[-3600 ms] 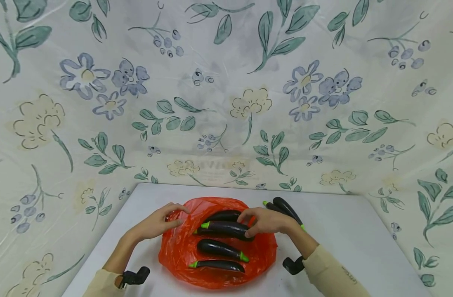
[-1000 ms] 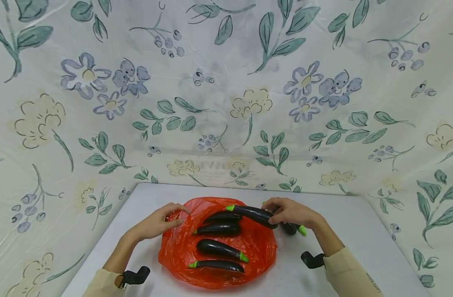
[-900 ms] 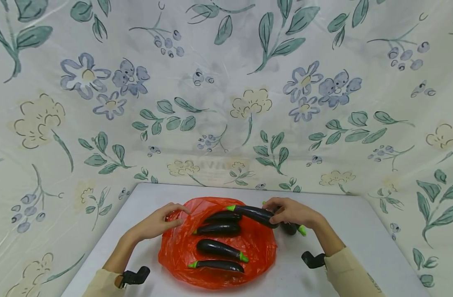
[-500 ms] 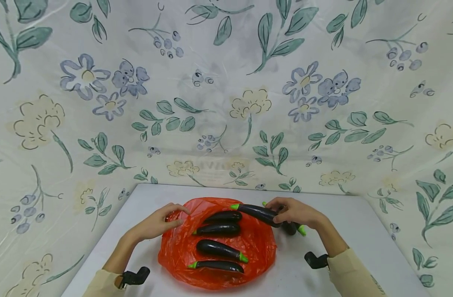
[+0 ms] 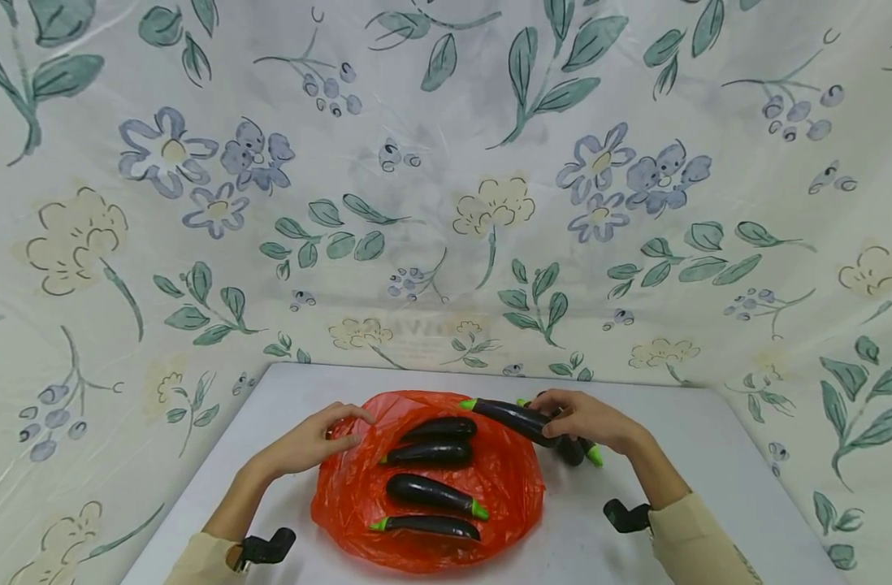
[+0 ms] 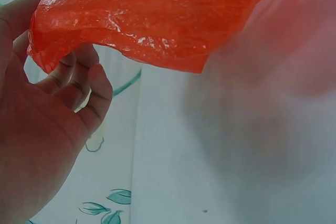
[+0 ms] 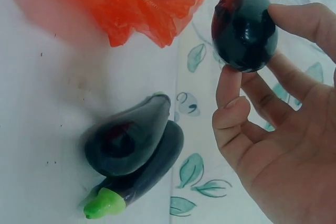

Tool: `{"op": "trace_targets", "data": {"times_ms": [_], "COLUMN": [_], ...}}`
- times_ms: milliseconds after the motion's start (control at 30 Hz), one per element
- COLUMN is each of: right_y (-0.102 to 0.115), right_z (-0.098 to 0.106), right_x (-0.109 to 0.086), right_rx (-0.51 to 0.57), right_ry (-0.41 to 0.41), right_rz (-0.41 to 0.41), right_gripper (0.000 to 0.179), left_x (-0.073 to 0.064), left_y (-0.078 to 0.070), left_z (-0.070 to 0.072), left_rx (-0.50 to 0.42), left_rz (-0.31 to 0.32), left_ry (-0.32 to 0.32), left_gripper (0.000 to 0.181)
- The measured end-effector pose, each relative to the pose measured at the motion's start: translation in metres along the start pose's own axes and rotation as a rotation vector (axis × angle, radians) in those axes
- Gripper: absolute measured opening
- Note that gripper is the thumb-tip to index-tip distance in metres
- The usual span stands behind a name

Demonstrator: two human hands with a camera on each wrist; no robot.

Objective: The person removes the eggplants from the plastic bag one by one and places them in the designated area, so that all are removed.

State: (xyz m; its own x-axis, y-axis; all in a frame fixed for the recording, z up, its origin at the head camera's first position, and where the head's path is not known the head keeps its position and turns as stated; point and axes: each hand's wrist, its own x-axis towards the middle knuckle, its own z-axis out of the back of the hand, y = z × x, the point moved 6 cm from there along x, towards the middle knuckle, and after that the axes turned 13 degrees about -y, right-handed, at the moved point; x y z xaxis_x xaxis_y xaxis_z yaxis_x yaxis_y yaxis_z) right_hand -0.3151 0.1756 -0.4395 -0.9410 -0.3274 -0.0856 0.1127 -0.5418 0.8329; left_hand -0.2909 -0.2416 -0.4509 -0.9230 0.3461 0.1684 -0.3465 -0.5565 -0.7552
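Note:
My right hand (image 5: 588, 418) pinches a dark eggplant (image 5: 508, 417) by its rounded end, its green stem end pointing left over the far right rim of the bag. In the right wrist view, thumb and fingers press on that eggplant (image 7: 245, 38) from both sides. My left hand (image 5: 307, 443) holds the left edge of a red plastic bag (image 5: 515, 496); the left wrist view shows the film (image 6: 147, 19) between thumb and fingers. Several eggplants lie in the bag, among them one (image 5: 427, 491) near its middle.
Two more eggplants, one of them plump (image 7: 126, 137), lie side by side on the white table (image 5: 680, 471), right of the bag and partly behind my right hand. A flower-patterned sheet (image 5: 417, 268) hangs behind the table.
Earlier, my right hand took hold of an eggplant lying in the bag. It has since lifted it and moved right, lately only slowly. My left hand stays at the bag's edge.

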Motion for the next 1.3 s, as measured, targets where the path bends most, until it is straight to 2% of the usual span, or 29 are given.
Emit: {"op": "trace_targets", "data": {"times_ms": [300, 900, 1300], "right_y": [0.000, -0.006, -0.019], "right_z": [0.007, 0.017, 0.016], "right_x": [-0.003, -0.007, -0.004], "right_rx": [0.004, 0.045, 0.050], "right_ry": [-0.023, -0.057, -0.080], "right_rz": [0.019, 0.005, -0.019], "right_gripper": [0.045, 0.042, 0.042], "left_x": [0.001, 0.001, 0.001], "left_y": [0.000, 0.000, 0.000], "left_z": [0.000, -0.002, -0.002], "left_rx": [-0.004, -0.006, -0.011], "left_rz": [-0.017, -0.017, -0.014], "left_ry": [0.005, 0.008, 0.009], "left_gripper": [0.030, 0.030, 0.029]}}
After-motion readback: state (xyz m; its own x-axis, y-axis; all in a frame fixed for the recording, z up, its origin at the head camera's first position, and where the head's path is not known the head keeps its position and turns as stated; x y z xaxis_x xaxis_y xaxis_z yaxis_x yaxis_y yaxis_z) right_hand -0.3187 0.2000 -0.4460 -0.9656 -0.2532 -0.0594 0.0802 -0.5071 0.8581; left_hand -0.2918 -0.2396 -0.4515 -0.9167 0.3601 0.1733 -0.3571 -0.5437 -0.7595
